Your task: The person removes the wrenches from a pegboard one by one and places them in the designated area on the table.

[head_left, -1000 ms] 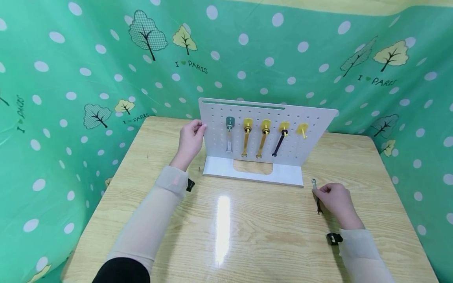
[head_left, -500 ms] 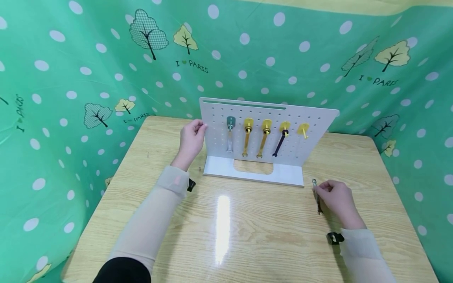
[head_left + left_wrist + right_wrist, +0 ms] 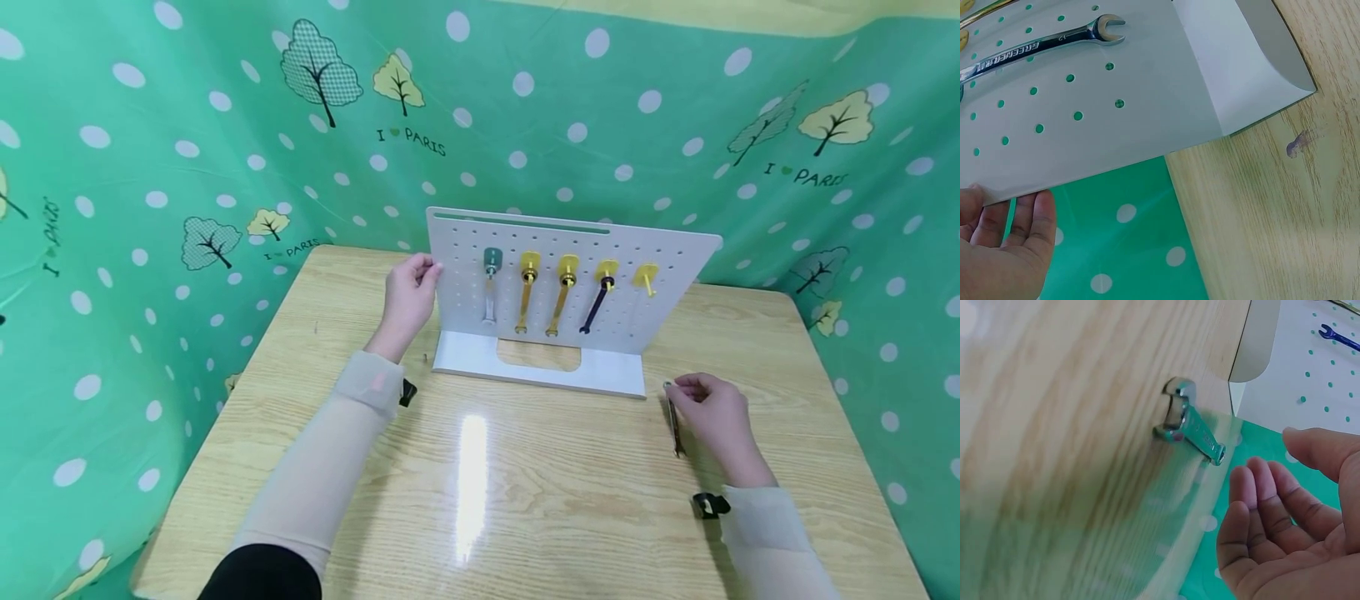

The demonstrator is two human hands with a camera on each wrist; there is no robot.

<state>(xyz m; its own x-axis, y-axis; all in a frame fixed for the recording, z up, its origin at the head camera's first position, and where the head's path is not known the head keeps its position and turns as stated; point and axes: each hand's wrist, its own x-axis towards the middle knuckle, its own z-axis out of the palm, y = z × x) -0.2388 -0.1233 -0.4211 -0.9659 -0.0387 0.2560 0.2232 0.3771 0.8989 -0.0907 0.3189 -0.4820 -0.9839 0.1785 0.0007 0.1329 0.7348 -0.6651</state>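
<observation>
My left hand (image 3: 407, 296) holds the left edge of an upright white pegboard (image 3: 459, 304); in the left wrist view its thumb (image 3: 969, 205) is in front and the fingers behind. A silver combination wrench (image 3: 489, 304) hangs from a teal hook. Two gold wrenches (image 3: 525, 307) and a dark purple wrench (image 3: 592, 312) hang from yellow hooks. Another loose silver wrench (image 3: 1200, 434) lies on the table. My right hand (image 3: 716, 421) is beside its ring end, thumb and fingers apart in the right wrist view, holding nothing.
At the far right of the board is a yellow hook (image 3: 647, 279) with no wrench on it. The board's white base (image 3: 465, 354) sits on the wooden table (image 3: 570, 483). Behind the table hangs a green dotted curtain (image 3: 570, 183).
My right hand has shifted slightly forward along the loose wrench, toward its ring end. The left hand stays at the board's edge, and the hung wrenches have not moved.
</observation>
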